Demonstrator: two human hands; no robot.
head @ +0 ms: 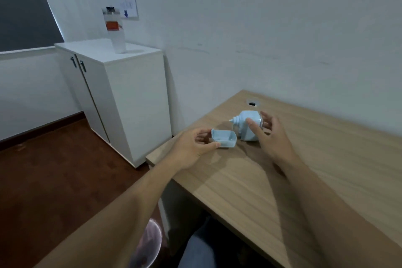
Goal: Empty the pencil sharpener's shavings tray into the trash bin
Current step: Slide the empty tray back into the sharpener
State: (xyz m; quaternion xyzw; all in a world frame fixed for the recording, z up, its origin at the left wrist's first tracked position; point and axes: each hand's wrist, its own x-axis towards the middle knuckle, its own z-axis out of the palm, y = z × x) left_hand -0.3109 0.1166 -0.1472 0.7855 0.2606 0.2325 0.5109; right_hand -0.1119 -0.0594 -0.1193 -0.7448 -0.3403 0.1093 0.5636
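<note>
On the wooden worktop (282,169), the pale blue pencil sharpener (247,125) stands near the far left corner, its nozzle end pointing toward nine o'clock. The shavings tray (224,139) is out of the sharpener and sits just beside it at about seven o'clock, its open side up; whether its base rests on the worktop or is lifted a little cannot be told. The left hand (191,148) has its grip clamped on the tray, thumb on the near wall and fingers curled against the left end. The right hand (269,135) is at the sharpener's three o'clock side with its grip apart: the thumb lies across the near face of the body while the fingers spread loosely behind it, closed on nothing. At the worktop's twelve o'clock edge, beyond the sharpener, is a round cable hole (252,103). Down on the floor at about seven o'clock from the tray, partly hidden by the left forearm, is the rim of the trash bin (152,243) with a translucent liner. A white cabinet (121,93) stands against the wall at ten o'clock, carrying a blurred clear container (116,30).
</note>
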